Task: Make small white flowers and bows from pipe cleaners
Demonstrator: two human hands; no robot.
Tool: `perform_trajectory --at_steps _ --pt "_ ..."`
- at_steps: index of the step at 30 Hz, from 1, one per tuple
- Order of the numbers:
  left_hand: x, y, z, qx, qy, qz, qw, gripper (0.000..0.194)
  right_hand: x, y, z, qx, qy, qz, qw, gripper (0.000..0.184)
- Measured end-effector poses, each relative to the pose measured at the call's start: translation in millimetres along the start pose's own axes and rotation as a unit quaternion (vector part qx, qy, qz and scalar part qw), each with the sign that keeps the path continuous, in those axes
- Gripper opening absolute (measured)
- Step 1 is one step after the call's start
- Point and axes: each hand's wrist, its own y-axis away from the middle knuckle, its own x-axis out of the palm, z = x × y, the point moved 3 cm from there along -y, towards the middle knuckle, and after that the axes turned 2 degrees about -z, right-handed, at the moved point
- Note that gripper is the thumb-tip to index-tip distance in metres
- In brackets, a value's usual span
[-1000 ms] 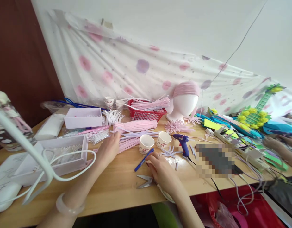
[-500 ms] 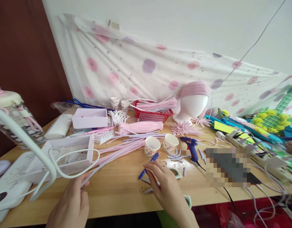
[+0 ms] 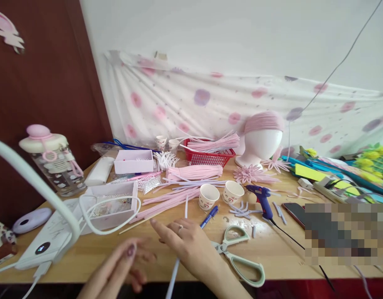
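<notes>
A pale lavender pipe cleaner (image 3: 174,276) runs away from me beneath my right hand (image 3: 193,245), its near end reaching past the table's front edge. The right fingers bend around it, though the hand hides the grip itself. To the left, my left hand (image 3: 124,263) is somewhat blurred, fingers apart, with nothing visible in it. Green-handled scissors (image 3: 222,248) lie right of my right hand, their blades partly covered by it. Just beyond the knuckles is a blue pen (image 3: 209,216). Pink pipe cleaners (image 3: 172,202) lie farther back, near a thin stick (image 3: 135,226).
Two paper cups (image 3: 209,197) stand behind the pen. A blue glue gun (image 3: 262,199) with a cord and a phone (image 3: 295,212) lie right. A bead box (image 3: 113,207) and a white curved cable-like arm (image 3: 54,207) are left. A foam head (image 3: 261,143) stands behind.
The lavender pipe cleaner has passed from my left hand to under my right hand. My left hand has opened and moved right. The view has shifted left, and the scissors show more fully.
</notes>
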Motion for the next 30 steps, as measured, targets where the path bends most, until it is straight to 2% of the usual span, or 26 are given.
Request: perform_trajectory --at_steps 2,4,6,8,10,12,16,18,23,26,30 --pt "-19.0 -21 -6 0.064 -0.130 -0.112 0.983 0.043 -14 5 10 -0.010 0.015 -0.033 0.999 0.040" --pt "-23.3 -37 -13 0.081 -0.299 -0.167 0.936 0.035 -29 8 21 -0.013 0.017 -0.079 0.997 0.034" --pt "-16.7 -46 -19 0.058 -0.415 -0.162 0.893 0.037 -38 8 27 0.007 0.022 -0.091 0.996 0.035" --pt "-8.8 -48 -25 0.027 -0.467 -0.145 0.872 0.036 -44 8 29 0.026 0.033 -0.076 0.996 0.043" --pt "-5.2 -45 -29 -0.005 -0.476 -0.120 0.871 0.034 -45 9 27 0.032 0.043 -0.041 0.998 0.054" --pt "-6.4 -40 -29 -0.004 -0.463 -0.095 0.881 0.031 -42 11 25 0.032 0.044 0.008 0.998 0.054" --pt "-18.5 -29 -21 0.097 -0.435 -0.111 0.888 0.021 -35 15 21 0.026 0.055 0.093 0.994 0.014" --pt "-23.8 -25 -14 0.134 -0.429 -0.121 0.885 0.021 -33 17 20 0.029 0.049 0.117 0.992 0.017" --pt "-21.4 -36 -3 0.140 -0.436 -0.103 0.883 0.035 -40 20 16 0.067 0.015 0.108 0.992 0.016" --pt "-14.1 -52 -8 0.165 -0.424 -0.133 0.881 0.040 -44 22 14 0.092 0.012 0.097 0.991 0.021" --pt "-7.3 -63 -13 0.195 -0.410 -0.111 0.884 0.051 -45 27 13 0.104 0.001 0.088 0.991 0.023"
